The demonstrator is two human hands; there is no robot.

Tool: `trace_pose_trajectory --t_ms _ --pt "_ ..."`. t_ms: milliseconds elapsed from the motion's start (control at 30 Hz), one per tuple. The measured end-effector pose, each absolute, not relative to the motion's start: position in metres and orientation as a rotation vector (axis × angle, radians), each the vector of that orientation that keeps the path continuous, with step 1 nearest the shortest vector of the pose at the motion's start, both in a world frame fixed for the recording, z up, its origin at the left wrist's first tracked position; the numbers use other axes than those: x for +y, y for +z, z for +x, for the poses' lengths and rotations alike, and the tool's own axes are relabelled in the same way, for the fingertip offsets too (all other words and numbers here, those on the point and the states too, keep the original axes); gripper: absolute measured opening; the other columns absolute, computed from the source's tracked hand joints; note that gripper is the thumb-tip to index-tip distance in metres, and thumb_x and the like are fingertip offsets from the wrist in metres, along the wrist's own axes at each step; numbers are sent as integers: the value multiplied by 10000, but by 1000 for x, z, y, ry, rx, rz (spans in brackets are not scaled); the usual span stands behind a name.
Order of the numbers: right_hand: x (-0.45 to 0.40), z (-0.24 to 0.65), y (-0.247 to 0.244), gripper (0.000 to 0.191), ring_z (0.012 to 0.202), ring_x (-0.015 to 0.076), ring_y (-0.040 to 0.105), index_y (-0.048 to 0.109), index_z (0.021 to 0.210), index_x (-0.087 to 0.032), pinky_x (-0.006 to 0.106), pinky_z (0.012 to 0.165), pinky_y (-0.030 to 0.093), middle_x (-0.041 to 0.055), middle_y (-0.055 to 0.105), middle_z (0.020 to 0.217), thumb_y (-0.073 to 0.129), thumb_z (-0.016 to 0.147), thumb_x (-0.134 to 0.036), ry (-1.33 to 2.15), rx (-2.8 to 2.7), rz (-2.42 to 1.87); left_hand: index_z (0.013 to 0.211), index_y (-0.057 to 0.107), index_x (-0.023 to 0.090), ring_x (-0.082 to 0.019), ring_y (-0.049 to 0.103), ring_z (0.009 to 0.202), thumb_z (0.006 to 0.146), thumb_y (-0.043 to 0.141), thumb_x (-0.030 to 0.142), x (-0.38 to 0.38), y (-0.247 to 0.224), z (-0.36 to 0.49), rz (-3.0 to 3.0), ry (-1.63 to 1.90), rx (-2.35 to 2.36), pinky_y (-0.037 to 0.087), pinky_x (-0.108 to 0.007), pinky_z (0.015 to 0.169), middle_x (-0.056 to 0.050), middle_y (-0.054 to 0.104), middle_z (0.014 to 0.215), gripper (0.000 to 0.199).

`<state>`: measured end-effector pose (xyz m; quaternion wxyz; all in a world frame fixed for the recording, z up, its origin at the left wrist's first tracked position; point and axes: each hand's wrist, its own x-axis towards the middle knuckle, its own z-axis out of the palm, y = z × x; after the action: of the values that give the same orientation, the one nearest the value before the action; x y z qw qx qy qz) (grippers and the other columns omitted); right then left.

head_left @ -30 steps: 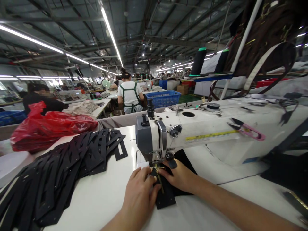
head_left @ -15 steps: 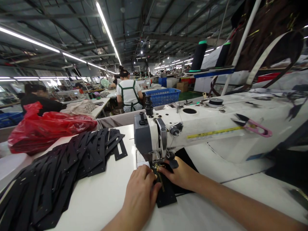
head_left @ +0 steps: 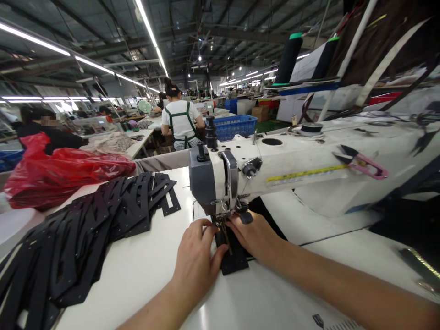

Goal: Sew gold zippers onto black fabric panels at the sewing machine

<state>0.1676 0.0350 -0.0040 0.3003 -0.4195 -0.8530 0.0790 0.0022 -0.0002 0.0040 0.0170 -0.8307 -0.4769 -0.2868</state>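
Note:
A flat black piece (head_left: 235,264) with a gold-toned zipper (head_left: 227,238) down its middle lies under the needle area of a white and grey sewing machine (head_left: 202,188). My left hand (head_left: 196,251) presses on its left side, thumb near the zipper, fingertips close to the presser foot. My right hand (head_left: 256,233) grips it from the right beneath the machine head, its fingertips partly hidden by machine parts. A larger black panel (head_left: 264,211) extends behind my right hand. The far end of the zipper is hidden under the machine head.
Overlapping black slotted frames (head_left: 103,215) spread over the left of the white table (head_left: 151,266). Behind them sits a red plastic bag (head_left: 68,172). Pink-handled thread snips (head_left: 367,167) rest against the machine arm. Black thread cones (head_left: 290,57) stand behind. A co-worker (head_left: 180,117) sits ahead.
The black piece has slid farther in under the machine head, both hands moving forward with it. My right fingers now lie straighter alongside the zipper. The view has shifted slightly.

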Motion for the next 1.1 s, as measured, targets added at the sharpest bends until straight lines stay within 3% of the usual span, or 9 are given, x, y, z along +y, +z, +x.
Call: trace_pose_trajectory --t_ms 67,167,433,1100 --pt "9 175 -2 280 1050 296 547 625 1047 -80 463 913 429 159 622 1096 469 859 -216 138 -2348 -995 912 596 150 -257 580 888 783 538 149 -2 4 -1 -2597 -890 -1427 497 -445 768 -110 601 984 142" --pt "-21 182 -8 429 1149 301 475 545 1171 -14 456 955 411 187 540 1217 506 849 -295 5 -2421 -876 891 625 165 -236 615 925 826 452 106 -8 4 -3 -2674 -888 -1332 464 -471 860 -85 664 973 193" --pt "-28 176 -15 328 1039 237 573 614 1082 -61 381 875 496 156 620 1107 407 829 -96 -78 -2339 -882 972 643 151 -239 609 1006 813 451 87 -22 -3 1 -2665 -882 -1283 474 -473 885 -128 648 1077 257" --pt "2 170 -23 346 1051 230 564 594 1122 -50 344 899 481 139 604 1143 438 816 -95 -86 -2316 -891 989 623 174 -249 613 990 816 437 102 8 -2 -4 -2678 -878 -1182 501 -464 834 -106 656 1066 264"
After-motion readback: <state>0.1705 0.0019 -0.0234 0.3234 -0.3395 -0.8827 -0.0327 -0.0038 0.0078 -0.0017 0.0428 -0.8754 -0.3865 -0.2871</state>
